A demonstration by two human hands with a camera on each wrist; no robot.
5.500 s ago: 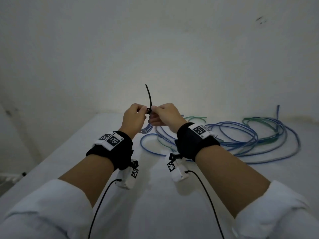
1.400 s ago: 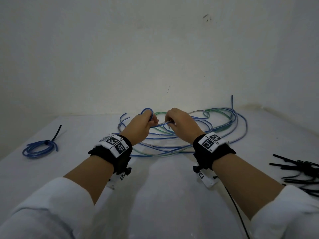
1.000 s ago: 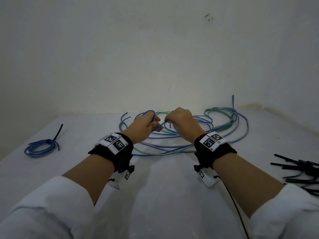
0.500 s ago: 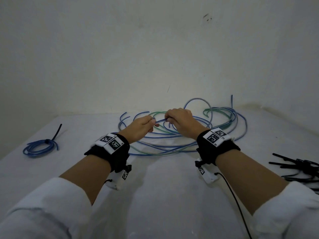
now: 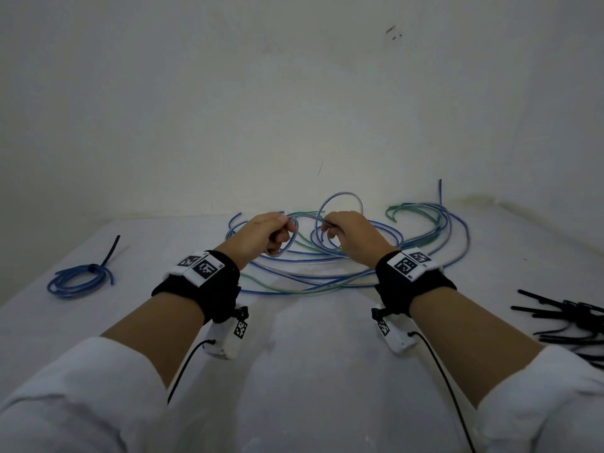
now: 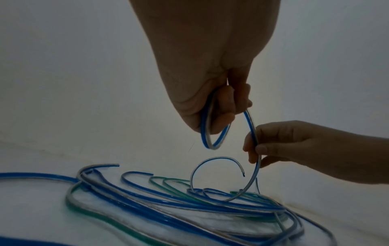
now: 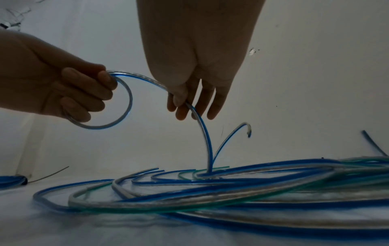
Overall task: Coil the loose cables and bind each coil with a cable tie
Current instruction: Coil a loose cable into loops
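Observation:
A heap of loose blue and green cables lies on the white table. My left hand is raised above it and grips a small loop of blue cable. From that loop the same cable runs to my right hand, which pinches it between thumb and fingers. Below the right hand the cable drops down into the heap. A free cable end arches up behind the hands.
A finished blue coil bound with a black tie lies at the table's left. A bunch of black cable ties lies at the right edge. A white wall stands close behind the heap.
The bound coil was laid down at the left. Both hands took up a new blue cable and the left hand now holds a first small loop; the hands have drawn slightly apart.

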